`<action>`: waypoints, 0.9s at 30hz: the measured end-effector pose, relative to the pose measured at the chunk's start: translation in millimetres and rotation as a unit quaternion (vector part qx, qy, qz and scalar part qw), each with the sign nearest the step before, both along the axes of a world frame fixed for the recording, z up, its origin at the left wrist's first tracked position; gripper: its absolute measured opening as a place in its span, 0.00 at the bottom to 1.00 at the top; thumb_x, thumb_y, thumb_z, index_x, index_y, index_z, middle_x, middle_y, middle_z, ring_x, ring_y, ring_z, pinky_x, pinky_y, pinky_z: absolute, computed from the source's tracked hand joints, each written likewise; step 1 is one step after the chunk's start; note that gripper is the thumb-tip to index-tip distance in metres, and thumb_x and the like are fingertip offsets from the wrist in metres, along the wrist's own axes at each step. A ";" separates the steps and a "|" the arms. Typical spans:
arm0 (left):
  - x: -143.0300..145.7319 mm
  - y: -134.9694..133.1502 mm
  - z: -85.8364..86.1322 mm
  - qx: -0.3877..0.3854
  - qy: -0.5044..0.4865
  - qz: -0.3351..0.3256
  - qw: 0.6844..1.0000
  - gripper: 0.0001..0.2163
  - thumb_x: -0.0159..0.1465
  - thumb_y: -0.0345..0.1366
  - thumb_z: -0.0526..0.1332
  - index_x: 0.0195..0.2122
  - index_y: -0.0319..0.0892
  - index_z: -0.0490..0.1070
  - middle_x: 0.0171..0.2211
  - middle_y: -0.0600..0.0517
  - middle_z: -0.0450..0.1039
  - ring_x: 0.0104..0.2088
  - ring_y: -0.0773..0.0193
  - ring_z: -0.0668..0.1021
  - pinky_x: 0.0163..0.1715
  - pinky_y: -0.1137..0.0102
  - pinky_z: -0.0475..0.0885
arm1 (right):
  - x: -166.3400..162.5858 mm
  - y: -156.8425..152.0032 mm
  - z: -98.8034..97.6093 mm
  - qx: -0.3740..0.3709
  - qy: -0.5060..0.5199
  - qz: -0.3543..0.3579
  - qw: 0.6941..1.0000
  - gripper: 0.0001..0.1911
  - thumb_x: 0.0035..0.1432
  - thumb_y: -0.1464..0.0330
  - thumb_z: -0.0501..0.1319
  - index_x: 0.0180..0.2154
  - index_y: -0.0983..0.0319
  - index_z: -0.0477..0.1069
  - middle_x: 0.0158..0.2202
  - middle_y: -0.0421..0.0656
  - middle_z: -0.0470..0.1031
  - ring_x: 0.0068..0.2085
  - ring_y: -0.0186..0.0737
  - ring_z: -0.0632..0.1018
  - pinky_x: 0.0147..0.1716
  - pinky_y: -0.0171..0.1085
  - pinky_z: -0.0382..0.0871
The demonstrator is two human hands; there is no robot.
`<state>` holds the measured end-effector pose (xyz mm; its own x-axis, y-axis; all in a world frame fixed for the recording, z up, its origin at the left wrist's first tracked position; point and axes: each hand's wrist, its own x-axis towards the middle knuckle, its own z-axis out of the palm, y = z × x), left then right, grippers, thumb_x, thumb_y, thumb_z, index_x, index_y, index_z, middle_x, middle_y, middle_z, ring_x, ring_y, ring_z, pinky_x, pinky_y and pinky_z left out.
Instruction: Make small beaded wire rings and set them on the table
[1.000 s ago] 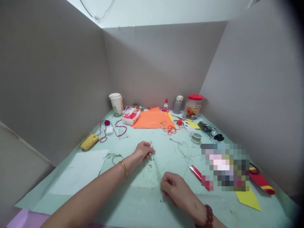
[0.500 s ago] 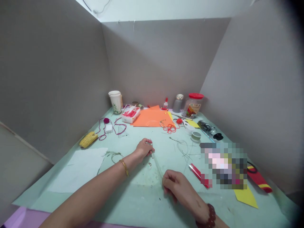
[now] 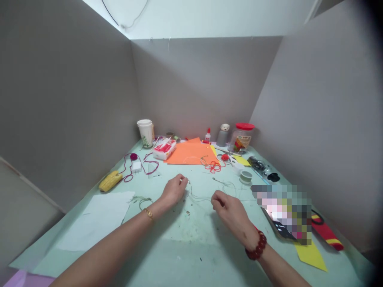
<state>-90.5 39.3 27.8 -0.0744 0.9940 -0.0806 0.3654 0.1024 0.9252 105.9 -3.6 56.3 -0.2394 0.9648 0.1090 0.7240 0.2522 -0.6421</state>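
My left hand (image 3: 174,190) rests on the pale green table cover (image 3: 185,247), fingers pinched on the end of a thin greenish wire (image 3: 200,197). The wire sags in a loose curve between both hands. My right hand (image 3: 229,210) is closed on its other end, a little to the right and nearer to me. A gold bracelet is on my left wrist, a dark red bead bracelet on my right. Small bits of wire lie on the cover between the hands.
Grey partition walls enclose the table. At the back: a paper cup (image 3: 145,133), tissue pack (image 3: 164,148), orange paper (image 3: 190,153), glue bottle (image 3: 208,135), red-lidded jar (image 3: 241,138), red string (image 3: 213,165), wire spool (image 3: 245,176). A toy corn cob (image 3: 110,180) and white sheet (image 3: 98,215) lie left; yellow paper (image 3: 309,256) right.
My right hand moved forward and up toward my left hand, so the wire that was stretched between them now hangs slack. The left hand shifted slightly left.
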 end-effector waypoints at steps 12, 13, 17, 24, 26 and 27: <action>19.7 15.5 33.7 0.153 0.051 -0.155 0.975 0.09 0.60 0.38 0.54 0.29 0.42 0.72 0.28 0.54 0.75 0.30 0.65 0.73 0.31 0.74 0.64 | -10.1 48.5 34.0 0.123 -0.037 -0.018 0.992 0.09 0.54 0.71 0.49 0.25 0.60 0.64 0.22 0.40 0.68 0.25 0.36 0.66 0.26 0.34 0.51; 18.8 21.7 35.7 0.157 0.043 -0.145 0.976 0.09 0.60 0.38 0.54 0.29 0.42 0.72 0.28 0.54 0.75 0.30 0.65 0.73 0.31 0.74 0.64 | -11.6 53.2 34.3 0.127 -0.035 -0.018 0.991 0.09 0.54 0.71 0.49 0.25 0.60 0.64 0.22 0.40 0.69 0.26 0.36 0.67 0.27 0.34 0.52; 14.2 35.3 50.8 0.159 0.003 -0.128 0.979 0.08 0.59 0.39 0.55 0.30 0.41 0.70 0.28 0.53 0.75 0.31 0.66 0.74 0.32 0.74 0.65 | -18.3 67.0 36.1 0.136 0.027 -0.029 0.990 0.09 0.53 0.70 0.51 0.23 0.61 0.63 0.23 0.40 0.69 0.30 0.38 0.67 0.30 0.35 0.55; 6.6 10.3 54.5 0.069 -0.077 -0.135 0.985 0.07 0.58 0.39 0.56 0.28 0.42 0.66 0.20 0.56 0.69 0.21 0.70 0.72 0.25 0.75 0.67 | -13.0 65.0 38.1 -0.066 0.187 0.086 0.976 0.06 0.48 0.67 0.56 0.25 0.63 0.66 0.26 0.40 0.71 0.29 0.34 0.67 0.31 0.34 0.59; 6.3 -0.4 38.6 0.018 -0.096 -0.133 0.986 0.07 0.58 0.38 0.56 0.27 0.41 0.65 0.19 0.57 0.67 0.16 0.72 0.70 0.20 0.75 0.66 | -10.1 67.7 28.1 -0.139 0.177 0.130 0.966 0.05 0.47 0.68 0.56 0.25 0.64 0.67 0.27 0.41 0.73 0.30 0.34 0.68 0.32 0.33 0.60; 6.6 -4.8 28.7 -0.007 -0.103 -0.127 0.987 0.07 0.58 0.38 0.57 0.27 0.41 0.64 0.19 0.57 0.67 0.15 0.72 0.69 0.18 0.76 0.65 | -9.6 70.1 21.6 -0.163 0.169 0.143 0.961 0.05 0.46 0.69 0.56 0.26 0.64 0.67 0.27 0.41 0.74 0.30 0.33 0.69 0.32 0.33 0.60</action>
